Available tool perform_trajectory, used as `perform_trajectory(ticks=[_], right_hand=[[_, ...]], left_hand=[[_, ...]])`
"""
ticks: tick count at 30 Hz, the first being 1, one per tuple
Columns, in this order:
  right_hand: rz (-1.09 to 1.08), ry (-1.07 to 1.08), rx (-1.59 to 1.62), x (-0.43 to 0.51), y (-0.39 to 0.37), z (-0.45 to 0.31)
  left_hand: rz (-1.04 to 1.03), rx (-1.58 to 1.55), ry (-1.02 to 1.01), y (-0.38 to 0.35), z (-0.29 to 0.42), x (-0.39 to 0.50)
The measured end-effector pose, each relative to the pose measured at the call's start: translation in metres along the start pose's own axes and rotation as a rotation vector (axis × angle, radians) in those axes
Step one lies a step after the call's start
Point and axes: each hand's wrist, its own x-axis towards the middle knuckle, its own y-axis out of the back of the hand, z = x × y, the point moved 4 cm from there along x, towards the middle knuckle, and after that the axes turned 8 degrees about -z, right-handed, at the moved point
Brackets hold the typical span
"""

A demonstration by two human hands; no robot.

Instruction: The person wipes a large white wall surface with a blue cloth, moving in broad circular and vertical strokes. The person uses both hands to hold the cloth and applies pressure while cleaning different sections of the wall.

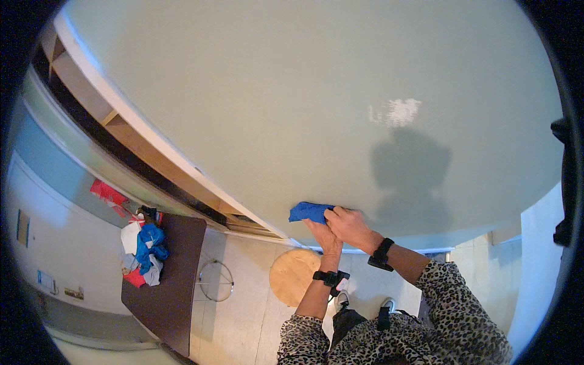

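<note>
Close to the near edge of a large pale grey-green tabletop [255, 91], a blue cloth [306, 212] is folded or bunched into a small bundle. My left hand [325, 235] grips it from the near side, its fingers partly hidden under the cloth. Bent over the bundle's right end are the fingers of my right hand [350, 226], which presses against my left hand. Both wrists wear black straps with small devices. A dark shadow [410, 169] falls on the tabletop to the right, below a bright patch of glare.
Open wooden shelf compartments [150, 146] run below the tabletop's left edge. At lower left, a dark brown table [175, 273] bears a heap of coloured cloths [148, 244]. A round wooden stool [294, 277] stands near my left forearm, with a metal ring base [216, 280] farther left.
</note>
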Motion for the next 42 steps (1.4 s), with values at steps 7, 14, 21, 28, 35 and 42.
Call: perform_trajectory(ticks=[7, 14, 21, 28, 35, 42], right_hand=[[0.227, 0.034, 0.280, -0.026, 0.034, 0.001], [0.450, 0.076, 0.489, -0.052, 0.077, 0.000], [0.544, 0.025, 0.653, -0.073, 0.080, 0.014], [0.272, -0.407, 1.235, -0.070, -0.011, 0.037], [0.036, -0.149, 0.825, -0.145, -0.060, 0.020], [-0.182, -0.147, 0.912, -0.175, -0.071, 0.026]], left_hand=[[0.174, 0.244, -0.426, -0.010, 0.108, 0.003], [0.176, 0.999, -0.904, -0.022, 0.172, -0.012], [0.205, 1.147, -1.134, -0.040, 0.201, -0.037], [0.024, 1.121, -1.082, -0.025, 0.130, -0.035], [-0.189, 0.403, -0.059, 0.024, 0.040, -0.132], [-0.127, 0.116, 0.106, 0.039, 0.024, -0.159]])
